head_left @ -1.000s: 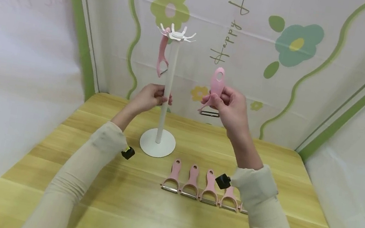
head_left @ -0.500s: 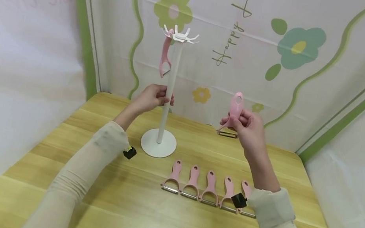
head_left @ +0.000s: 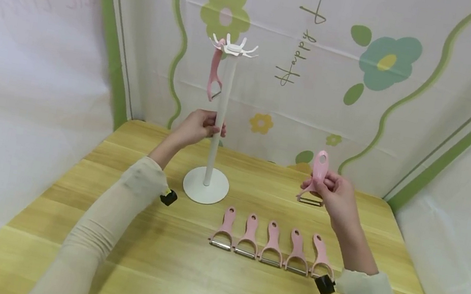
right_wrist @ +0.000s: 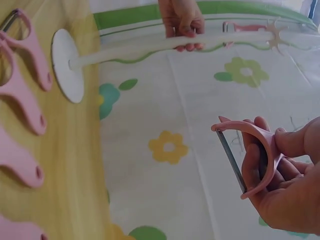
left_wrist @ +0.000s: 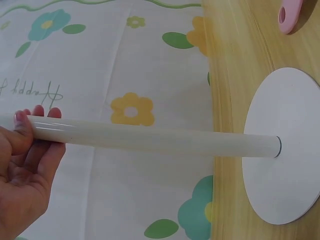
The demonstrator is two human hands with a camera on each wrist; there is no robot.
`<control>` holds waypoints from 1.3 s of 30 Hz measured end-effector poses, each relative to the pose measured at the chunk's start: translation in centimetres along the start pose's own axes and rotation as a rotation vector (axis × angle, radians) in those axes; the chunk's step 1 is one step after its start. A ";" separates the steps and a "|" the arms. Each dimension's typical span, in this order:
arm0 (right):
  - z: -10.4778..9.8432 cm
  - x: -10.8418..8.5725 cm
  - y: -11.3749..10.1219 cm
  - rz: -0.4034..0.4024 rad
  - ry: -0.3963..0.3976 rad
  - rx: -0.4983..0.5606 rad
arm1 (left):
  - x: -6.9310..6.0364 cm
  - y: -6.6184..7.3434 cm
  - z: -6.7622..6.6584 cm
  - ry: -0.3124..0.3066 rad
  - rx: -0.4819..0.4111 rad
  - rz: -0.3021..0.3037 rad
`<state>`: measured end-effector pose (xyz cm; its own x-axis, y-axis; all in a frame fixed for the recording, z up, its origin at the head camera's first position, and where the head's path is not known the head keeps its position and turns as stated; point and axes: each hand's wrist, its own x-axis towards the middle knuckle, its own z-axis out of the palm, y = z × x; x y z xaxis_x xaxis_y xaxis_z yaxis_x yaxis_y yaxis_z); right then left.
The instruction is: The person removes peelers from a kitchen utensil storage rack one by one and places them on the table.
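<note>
My left hand (head_left: 196,127) grips the white pole of a stand (head_left: 213,151), with thumb and fingers around it in the left wrist view. One pink peeler (head_left: 214,69) hangs from a hook at the stand's top. Over the back right of the table, my right hand (head_left: 338,197) holds another pink peeler (head_left: 320,168) by its handle, blade end down and handle hole up. In the right wrist view, the held peeler's blade (right_wrist: 231,161) and forked head show; the fingers cover its handle.
Several pink peelers (head_left: 272,243) lie in a row on the wooden table (head_left: 177,281), in front of the stand's round base (head_left: 193,192). A white printed cloth (head_left: 316,103) hangs behind the table. Side cloths stand at left and right.
My right hand has moved right and down with its peeler, away from the stand. The rightmost peelers in the row have come into view. The left hand keeps its grip on the pole.
</note>
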<state>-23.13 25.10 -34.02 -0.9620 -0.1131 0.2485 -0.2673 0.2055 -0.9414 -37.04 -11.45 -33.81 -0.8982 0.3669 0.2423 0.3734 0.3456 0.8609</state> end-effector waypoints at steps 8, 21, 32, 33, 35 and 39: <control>-1.9 -2.0 2.5 0.058 0.008 -0.003 | -0.1 0.2 0.0 0.009 0.007 0.000; -4.8 -5.2 6.2 0.157 0.028 -0.008 | -0.2 0.4 0.1 0.003 -0.009 -0.005; -6.8 -7.3 8.6 0.252 0.057 -0.098 | -0.2 0.1 0.0 0.001 -0.006 0.013; -6.9 -7.5 8.8 0.253 0.060 -0.095 | -0.2 0.1 0.0 0.002 -0.006 0.013; -7.2 -7.9 9.1 0.265 0.067 -0.077 | -0.1 0.1 0.0 0.001 -0.010 0.013; -7.6 -8.7 9.6 0.297 0.078 -0.072 | -0.2 0.1 0.0 -0.001 -0.017 0.007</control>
<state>-17.78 35.50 -43.51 -0.9992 0.0363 -0.0153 0.0251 0.2872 -0.9576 -36.84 -11.50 -33.72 -0.8952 0.3703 0.2481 0.3761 0.3285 0.8664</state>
